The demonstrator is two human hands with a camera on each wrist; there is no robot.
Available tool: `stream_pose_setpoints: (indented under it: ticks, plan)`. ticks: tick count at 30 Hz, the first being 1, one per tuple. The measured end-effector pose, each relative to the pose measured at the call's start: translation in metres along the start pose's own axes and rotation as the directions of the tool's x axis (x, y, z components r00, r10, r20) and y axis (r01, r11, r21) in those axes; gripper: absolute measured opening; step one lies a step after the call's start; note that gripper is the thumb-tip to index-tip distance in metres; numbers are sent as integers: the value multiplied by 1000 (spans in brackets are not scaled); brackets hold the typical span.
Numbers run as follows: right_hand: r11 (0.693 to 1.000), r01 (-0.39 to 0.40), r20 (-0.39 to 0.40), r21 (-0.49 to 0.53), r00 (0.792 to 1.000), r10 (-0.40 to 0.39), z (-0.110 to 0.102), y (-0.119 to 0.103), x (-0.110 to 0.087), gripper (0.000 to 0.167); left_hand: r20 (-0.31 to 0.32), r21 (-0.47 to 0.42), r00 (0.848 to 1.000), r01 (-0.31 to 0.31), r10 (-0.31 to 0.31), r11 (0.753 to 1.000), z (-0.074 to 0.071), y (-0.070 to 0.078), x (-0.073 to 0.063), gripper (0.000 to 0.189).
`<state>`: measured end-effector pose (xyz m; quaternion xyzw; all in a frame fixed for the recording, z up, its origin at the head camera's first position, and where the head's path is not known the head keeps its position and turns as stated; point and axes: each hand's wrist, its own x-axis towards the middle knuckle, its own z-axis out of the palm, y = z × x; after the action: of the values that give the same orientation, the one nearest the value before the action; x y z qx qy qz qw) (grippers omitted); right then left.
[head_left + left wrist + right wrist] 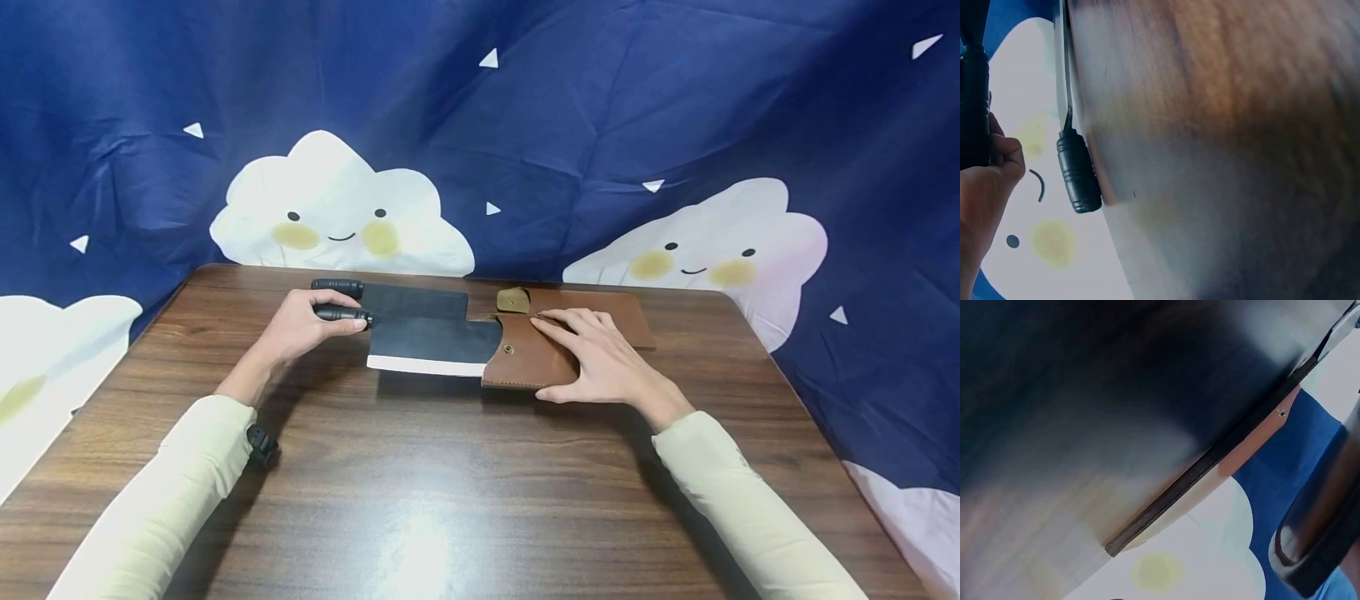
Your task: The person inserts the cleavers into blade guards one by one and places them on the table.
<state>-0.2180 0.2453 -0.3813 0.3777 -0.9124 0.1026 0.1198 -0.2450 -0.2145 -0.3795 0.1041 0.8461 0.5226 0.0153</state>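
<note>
My left hand [303, 325] grips the black handle [337, 312] of a cleaver. Its dark blade [427, 340] has a bright lower edge, and its far end is hidden inside a brown leather sheath [525, 354] with a brass snap. Across that sheath lies my right hand [600, 358], fingers at the top edge and thumb at the lower edge. Both things are held above the table. In the left wrist view the left hand [991, 181] is wrapped round the handle [974, 106]. The right wrist view shows the held sheath [1329, 531] at the lower right.
Behind lies a second cleaver, with a black handle [337, 287] and dark blade [416, 300]. A second brown sheath [630, 317] with an olive flap [513, 300] lies to its right. The wooden table [450, 483] meets a blue curtain [525, 125] with cloud prints at the back.
</note>
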Motion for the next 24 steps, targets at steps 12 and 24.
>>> stream_pose_setpoints:
  ticks: [12,24]
  plan:
    - [1000,8,10,-14,1000,-8,1,-3,7,105,4,43,1000,-14,14,999,3,2,4,44]
    - [999,34,-5,0,999,-34,3,-9,17,105,-20,28,1000,-20,20,999,9,4,8,42]
